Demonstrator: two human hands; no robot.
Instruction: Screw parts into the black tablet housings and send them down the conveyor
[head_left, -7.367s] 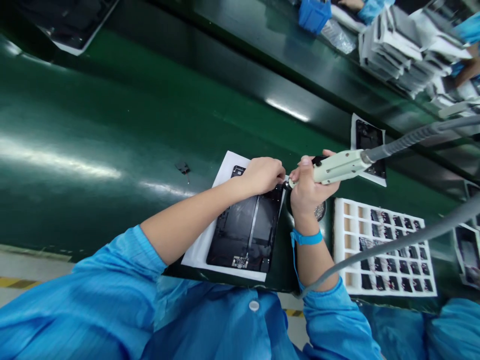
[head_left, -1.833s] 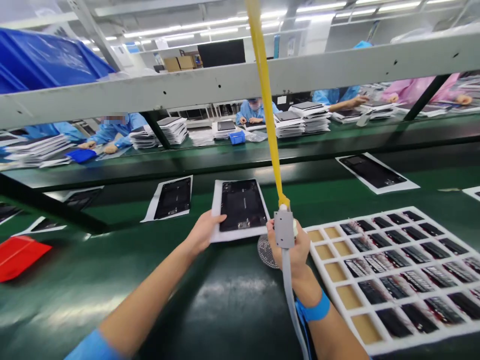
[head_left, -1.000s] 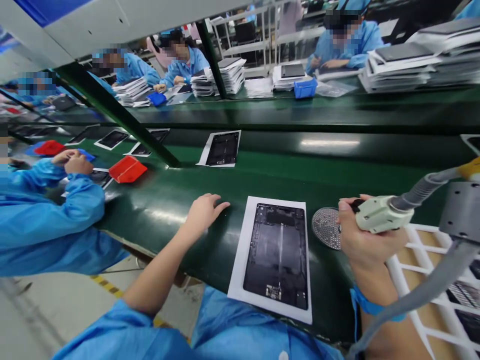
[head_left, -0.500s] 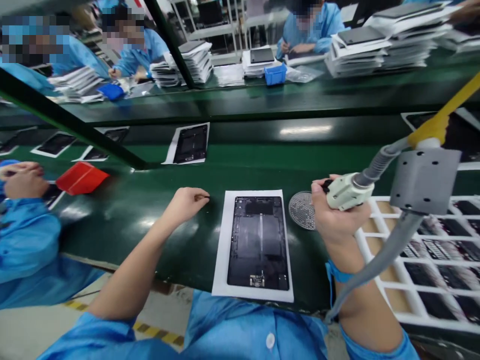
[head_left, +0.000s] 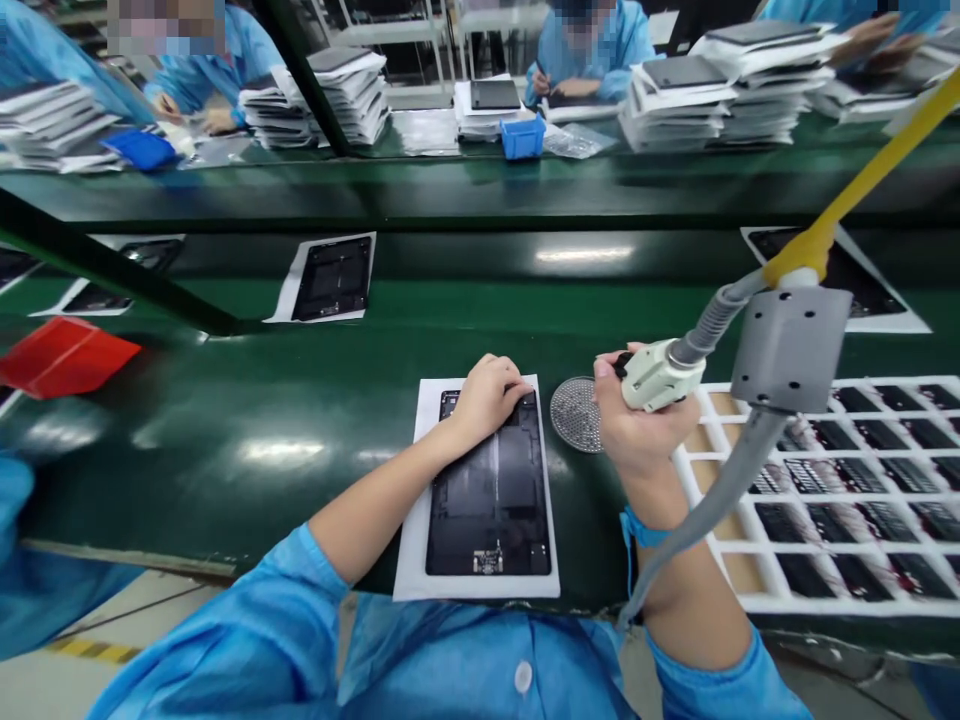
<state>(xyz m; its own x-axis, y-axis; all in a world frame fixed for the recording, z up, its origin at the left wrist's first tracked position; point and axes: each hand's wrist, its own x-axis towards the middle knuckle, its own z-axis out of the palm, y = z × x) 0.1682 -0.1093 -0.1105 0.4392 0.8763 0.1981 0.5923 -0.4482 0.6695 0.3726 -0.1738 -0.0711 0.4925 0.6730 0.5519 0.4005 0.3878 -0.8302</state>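
Note:
My left hand (head_left: 491, 395) rests over the upper part of an opened tablet housing (head_left: 491, 510), its fingers pinched together near the top right corner. Anything between those fingertips is too small to make out. The black housing lies inner side up on a white sheet (head_left: 412, 560), with a small circuit board (head_left: 487, 561) at its near end. To the right, my right hand (head_left: 641, 430) is wrapped round a pale green electric screwdriver (head_left: 660, 378) with a black lever and a grey cable. The tool's tip is hidden. Beside that hand lies a round perforated metal dish (head_left: 576, 415).
A white divided tray (head_left: 817, 482) of dark parts stands at right. A grey block (head_left: 791, 345) and yellow strap (head_left: 862, 190) hang over it. More housings (head_left: 334, 278) lie beyond, a red bin (head_left: 64, 357) at left. Co-workers (head_left: 592, 50) sit behind paper stacks (head_left: 675, 100).
My left hand has moved right, from the bench beside the sheet onto the tablet housing's top end. My right hand still holds the screwdriver. The camera view has shifted to the right.

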